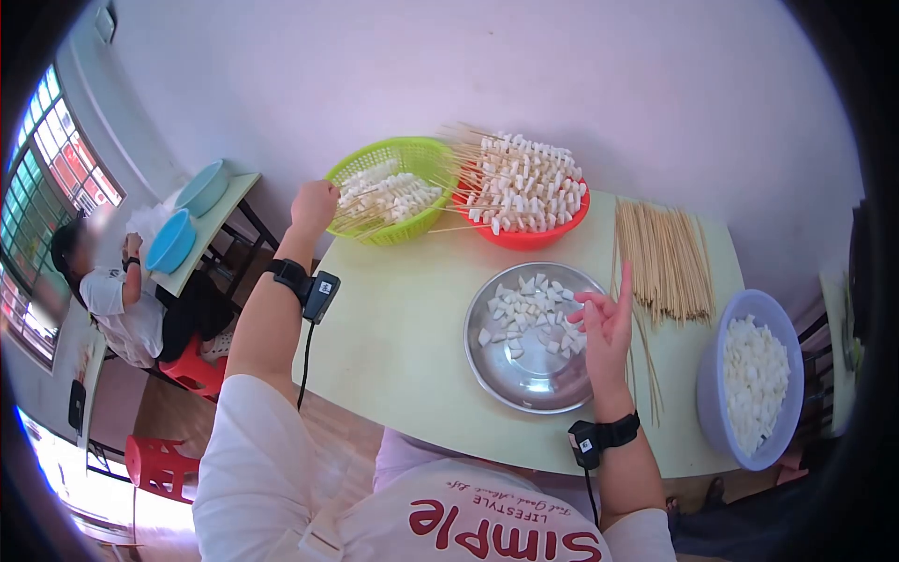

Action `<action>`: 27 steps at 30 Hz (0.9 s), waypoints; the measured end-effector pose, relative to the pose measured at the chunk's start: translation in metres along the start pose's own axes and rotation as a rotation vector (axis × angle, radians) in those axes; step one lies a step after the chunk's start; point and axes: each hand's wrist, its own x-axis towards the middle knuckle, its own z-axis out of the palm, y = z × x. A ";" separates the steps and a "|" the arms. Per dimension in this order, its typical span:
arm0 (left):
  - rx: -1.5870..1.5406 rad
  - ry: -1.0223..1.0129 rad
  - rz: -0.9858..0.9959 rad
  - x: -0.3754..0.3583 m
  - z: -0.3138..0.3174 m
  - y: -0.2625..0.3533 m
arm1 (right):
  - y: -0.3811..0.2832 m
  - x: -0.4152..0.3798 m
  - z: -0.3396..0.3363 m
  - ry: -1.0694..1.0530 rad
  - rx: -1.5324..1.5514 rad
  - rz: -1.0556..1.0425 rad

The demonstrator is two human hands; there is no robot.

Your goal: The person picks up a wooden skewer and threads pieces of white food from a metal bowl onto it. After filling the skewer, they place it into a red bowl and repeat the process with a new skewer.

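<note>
My left hand (316, 204) is closed at the left rim of the green basket (412, 229), by the stick ends of skewers with white pieces (393, 197); what its fingers hold is too small to make out. Over the right edge of the steel tray (534, 379), my right hand (607, 323) has its index finger stretched out and its fingers apart, with nothing seen in it. White chunks (529, 309) lie loose in the tray. Just right of this hand is a spread of bare bamboo sticks (665, 262).
A red basin (529, 240) heaped with loaded skewers (529, 183) stands behind the tray. At the table's right edge is a purple tub (710, 403) of white chunks. A person (117, 295) sits at the far left near blue basins (171, 244) and red stools (159, 464).
</note>
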 end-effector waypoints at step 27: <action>-0.857 -0.273 0.502 -0.136 -0.007 0.190 | 0.017 0.038 -0.074 0.456 -0.072 -0.035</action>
